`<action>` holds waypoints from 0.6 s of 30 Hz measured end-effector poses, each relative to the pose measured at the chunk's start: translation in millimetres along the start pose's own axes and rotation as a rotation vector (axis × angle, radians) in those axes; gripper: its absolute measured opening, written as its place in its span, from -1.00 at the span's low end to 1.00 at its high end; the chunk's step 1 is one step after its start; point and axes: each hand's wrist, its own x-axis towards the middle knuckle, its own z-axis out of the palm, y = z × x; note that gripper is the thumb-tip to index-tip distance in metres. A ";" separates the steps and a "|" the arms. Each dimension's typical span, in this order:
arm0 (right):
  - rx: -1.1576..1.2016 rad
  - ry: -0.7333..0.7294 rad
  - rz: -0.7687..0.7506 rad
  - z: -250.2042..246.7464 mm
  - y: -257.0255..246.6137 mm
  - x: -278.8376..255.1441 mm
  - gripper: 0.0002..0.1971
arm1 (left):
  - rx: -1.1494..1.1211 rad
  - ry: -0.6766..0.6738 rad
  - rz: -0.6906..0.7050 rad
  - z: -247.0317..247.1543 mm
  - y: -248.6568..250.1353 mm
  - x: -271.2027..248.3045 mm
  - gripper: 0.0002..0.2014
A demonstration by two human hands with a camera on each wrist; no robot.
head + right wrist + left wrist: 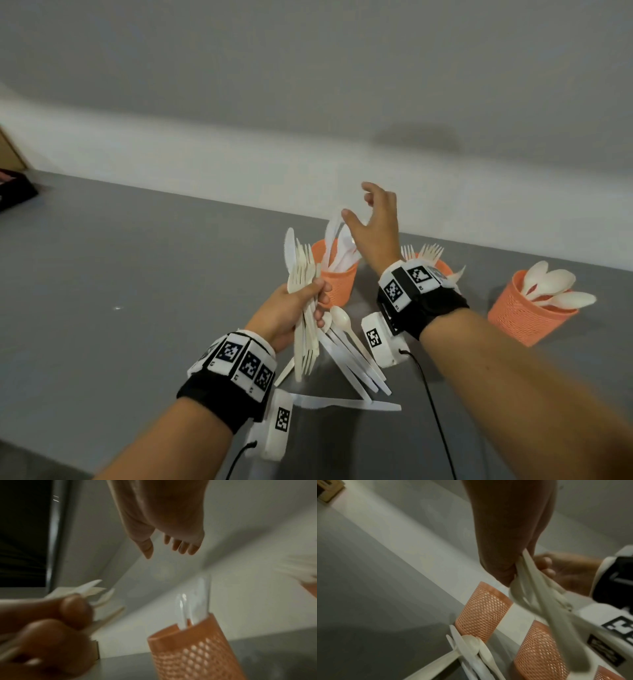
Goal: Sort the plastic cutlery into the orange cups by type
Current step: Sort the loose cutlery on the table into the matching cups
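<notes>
The cutlery bundle [303,308] looked like matt cream plastic. At its one o'clock, the knife cup [337,277] showed perforated orange plastic mesh. The table [137,274] was smooth matt grey; the wrist bands [435,305] black cloth.

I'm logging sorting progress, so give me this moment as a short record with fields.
left hand: grips a mixed cutlery bundle
right hand: fingers spread, holding nothing, above the knife cup
fork cup: forks inside, behind the right wrist
spoon cup: spoons inside, at far right
loose pile: knives and a spoon lying on the grey table
</notes>
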 end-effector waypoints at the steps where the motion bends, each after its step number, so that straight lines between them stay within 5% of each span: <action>1: 0.007 -0.048 -0.067 -2.6 -7.9 -3.8 -0.61 | 0.017 -0.012 0.005 3.6 -0.3 1.0 -0.79; 5: 0.033 -0.569 0.053 -11.7 -31.1 -17.6 -0.78 | 0.095 -0.100 -0.012 17.5 -1.0 4.0 -0.80; 7: 0.118 -0.636 0.167 -18.9 -31.8 -18.1 -0.74 | 0.115 -0.123 -0.028 22.9 -1.5 3.5 -0.81; 11: 0.398 -0.436 0.272 -36.1 -41.0 -4.2 -0.88 | 0.135 -0.194 -0.039 23.3 -5.4 2.4 -0.86; 14: 0.565 -0.044 0.183 -50.6 -48.3 14.0 -0.86 | 0.068 -0.184 -0.084 14.2 -8.2 1.1 -0.84; 16: 0.518 0.162 0.061 -56.1 -45.3 19.7 -0.88 | 0.016 -0.152 -0.108 7.0 -9.7 -1.3 -0.82; 18: 0.396 0.204 -0.011 -50.0 -37.3 15.8 -0.86 | -0.009 -0.139 -0.119 0.9 -10.9 -3.4 -0.80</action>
